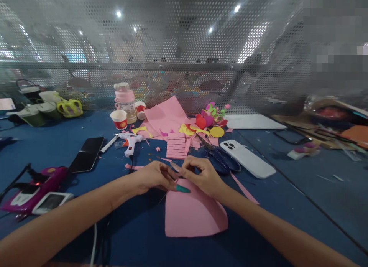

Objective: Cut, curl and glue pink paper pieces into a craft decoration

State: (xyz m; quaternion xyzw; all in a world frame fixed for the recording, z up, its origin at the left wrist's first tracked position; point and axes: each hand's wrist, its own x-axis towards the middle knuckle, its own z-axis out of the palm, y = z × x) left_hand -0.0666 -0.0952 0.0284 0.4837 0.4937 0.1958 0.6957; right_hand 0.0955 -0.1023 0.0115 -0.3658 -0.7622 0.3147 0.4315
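A pink craft sheet with a straight left side and curved right side lies nearest me. My left hand is closed at its upper left edge, the teal-nailed thumb over the sheet. Against the upper right of the sheet, my right hand has its fingers bent and pressed together, touching the left fingertips. Whatever small part lies between the fingertips is hidden. Just beyond the hands is a striped pink piece. Blue-handled scissors lie beside my right hand. A white glue gun rests beyond my left hand.
A white phone lies to the right, a black phone to the left. Paper cups, a bottle, large pink sheets and colourful cutouts stand or lie before a perforated metal screen. A purple power strip sits left.
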